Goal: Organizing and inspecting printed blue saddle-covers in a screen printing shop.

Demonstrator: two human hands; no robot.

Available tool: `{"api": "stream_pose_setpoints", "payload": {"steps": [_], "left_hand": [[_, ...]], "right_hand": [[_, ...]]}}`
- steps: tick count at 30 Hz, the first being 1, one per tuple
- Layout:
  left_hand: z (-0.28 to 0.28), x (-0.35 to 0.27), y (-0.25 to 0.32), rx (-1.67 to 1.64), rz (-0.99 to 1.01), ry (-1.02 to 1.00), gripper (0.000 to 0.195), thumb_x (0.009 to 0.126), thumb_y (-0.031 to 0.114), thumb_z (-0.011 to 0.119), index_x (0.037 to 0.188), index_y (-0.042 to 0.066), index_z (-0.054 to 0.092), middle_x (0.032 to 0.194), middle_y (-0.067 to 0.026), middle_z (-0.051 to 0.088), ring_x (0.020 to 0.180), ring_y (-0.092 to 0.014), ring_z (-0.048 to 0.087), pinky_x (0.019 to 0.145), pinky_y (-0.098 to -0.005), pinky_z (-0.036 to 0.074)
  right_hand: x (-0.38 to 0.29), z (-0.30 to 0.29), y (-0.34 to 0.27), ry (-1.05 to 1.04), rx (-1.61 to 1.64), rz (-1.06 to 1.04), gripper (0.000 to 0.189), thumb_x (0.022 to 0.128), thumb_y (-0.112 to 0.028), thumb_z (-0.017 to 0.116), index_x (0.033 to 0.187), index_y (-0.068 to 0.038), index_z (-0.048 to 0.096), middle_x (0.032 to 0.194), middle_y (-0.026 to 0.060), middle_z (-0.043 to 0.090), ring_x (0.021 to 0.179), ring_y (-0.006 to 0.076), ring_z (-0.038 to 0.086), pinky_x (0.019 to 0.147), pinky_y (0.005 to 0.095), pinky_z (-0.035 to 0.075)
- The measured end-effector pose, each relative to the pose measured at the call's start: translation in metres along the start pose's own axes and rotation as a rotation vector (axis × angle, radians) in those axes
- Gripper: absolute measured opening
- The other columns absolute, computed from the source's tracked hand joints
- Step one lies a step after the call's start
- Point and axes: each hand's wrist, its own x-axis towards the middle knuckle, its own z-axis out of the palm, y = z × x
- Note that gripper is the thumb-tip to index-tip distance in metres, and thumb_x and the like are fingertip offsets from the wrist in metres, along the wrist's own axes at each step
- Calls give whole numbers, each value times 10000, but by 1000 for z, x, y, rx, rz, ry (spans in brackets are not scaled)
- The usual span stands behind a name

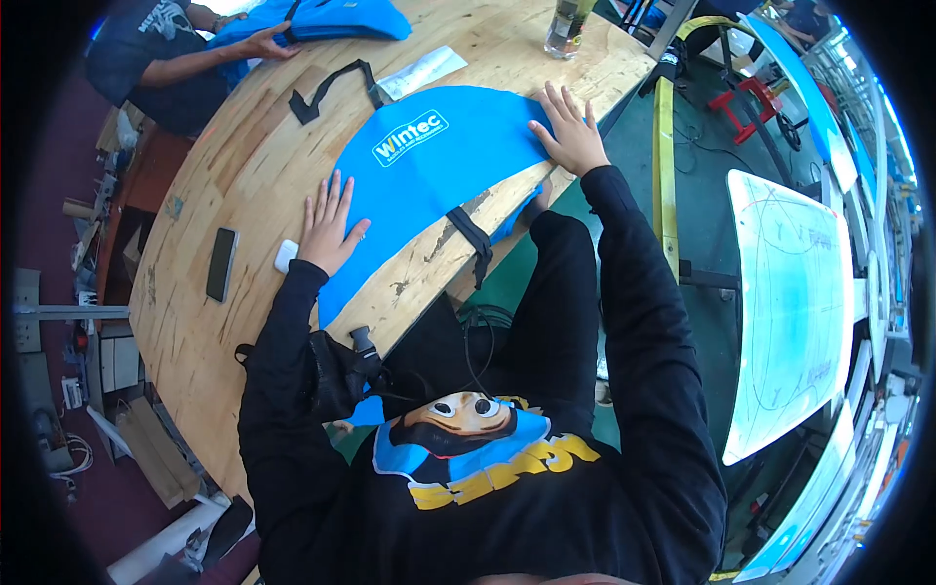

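Observation:
A blue fabric saddle cover or bag (pixel 431 164) bearing a Wintec logo lies flat on the wooden table (pixel 197 175) before me. My left hand (pixel 331 232) rests palm down on its left edge, fingers spread. At its right end, my right hand (pixel 572 135) also lies palm down, fingers apart, partly over the table's edge. Neither hand grips anything. One black strap (pixel 475 238) hangs over the near table edge, and another black strap (pixel 322 99) runs out beyond the far side. Near my left forearm sits a black plastic buckle (pixel 363 342). Some blue fabric (pixel 515 219) shows below the tabletop.
A smartphone (pixel 221 265) and a white earbud case (pixel 286 256) lie left of my hand. Paper (pixel 423 72) and a drink cup (pixel 568 29) are farther back. Across the table, a person's hand (pixel 267 44) touches folded blue fabric (pixel 351 20). A marked white board (pixel 790 314) stands right.

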Motion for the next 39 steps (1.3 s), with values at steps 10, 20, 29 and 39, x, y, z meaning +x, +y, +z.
{"api": "stream_pose_setpoints", "payload": {"steps": [10,20,29,39], "left_hand": [[0,-6,-13,2,-51,-38,760,970,530,392,1537,120,93,1603,-133,37,1468,-362,56,1155,-556,68],[-5,-7,22,-148,46,50,730,977,481,414,1529,100,124,1588,-166,102,1457,-391,75,1167,-514,82],[-2,0,-3,-51,53,-11,719,977,520,378,1534,135,134,1602,-105,83,1470,-326,85,1178,-475,98],[-9,-5,-6,-65,7,-55,730,969,550,373,1535,152,142,1603,-110,71,1471,-338,50,1173,-506,89]], "right_hand": [[-15,-4,-37,-137,111,62,657,962,-562,356,1472,-148,340,1562,53,262,1451,290,194,1150,582,96],[30,7,-105,-53,262,-50,642,958,-588,360,1464,-192,364,1550,82,281,1447,311,199,1137,609,110],[60,40,-122,-47,151,-110,601,933,-610,390,1450,-303,389,1549,60,294,1441,303,225,1121,640,104],[65,39,-120,-48,110,-86,593,935,-589,424,1443,-285,399,1547,49,301,1441,272,235,1138,597,114]]}}
